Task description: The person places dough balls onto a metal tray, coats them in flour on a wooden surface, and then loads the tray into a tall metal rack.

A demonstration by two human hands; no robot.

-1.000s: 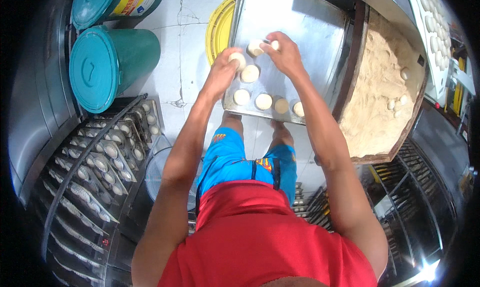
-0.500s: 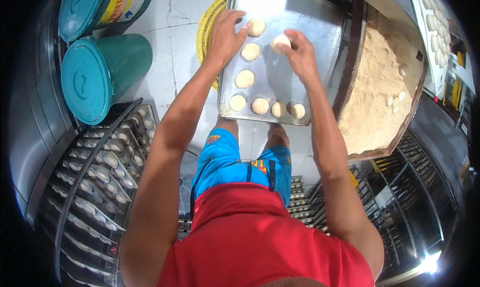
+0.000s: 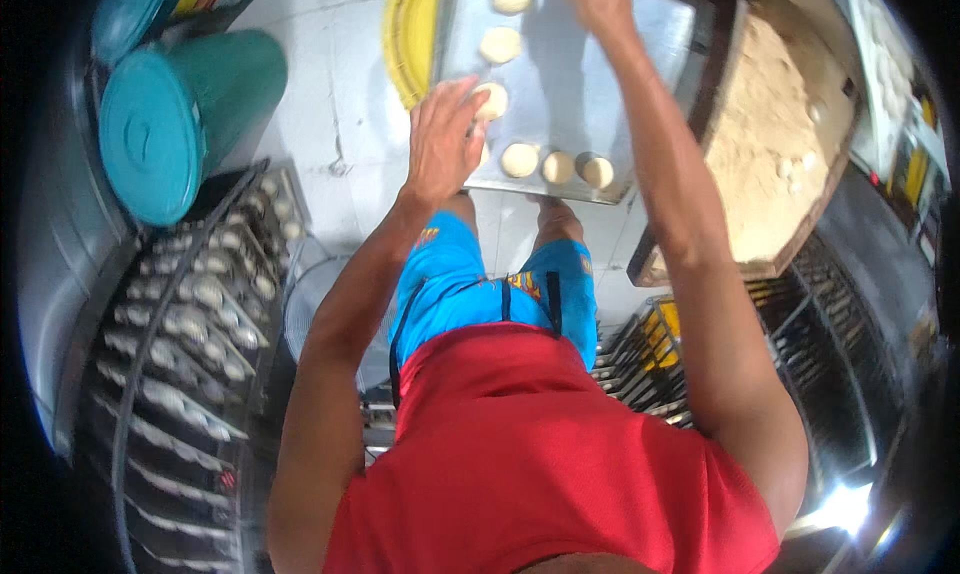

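Note:
Flat round dough pieces lie on a metal baking tray (image 3: pixel 570 104), one line running along its left side and another along its near edge. My left hand (image 3: pixel 442 139) is over the tray's near left corner, fingers apart. Its fingertips are at a dough piece (image 3: pixel 492 101), and they partly hide the corner dough piece (image 3: pixel 485 157). Whether they touch it is unclear. My right hand (image 3: pixel 603 2) reaches over the far part of the tray. The picture's upper edge cuts off its fingers, so anything in them is hidden.
Right of the tray stands a wooden-sided bin (image 3: pixel 765 144) of pale flour or crumbs, with small dough balls at its right. A yellow round rim (image 3: pixel 408 44) shows left of the tray. Teal lidded drums (image 3: pixel 150 134) and a loaded rack (image 3: pixel 190 324) stand at left.
My left hand has come nearer along the left line of dough. The right hand has moved farther away, and its dough piece is out of sight. The whole view has shifted.

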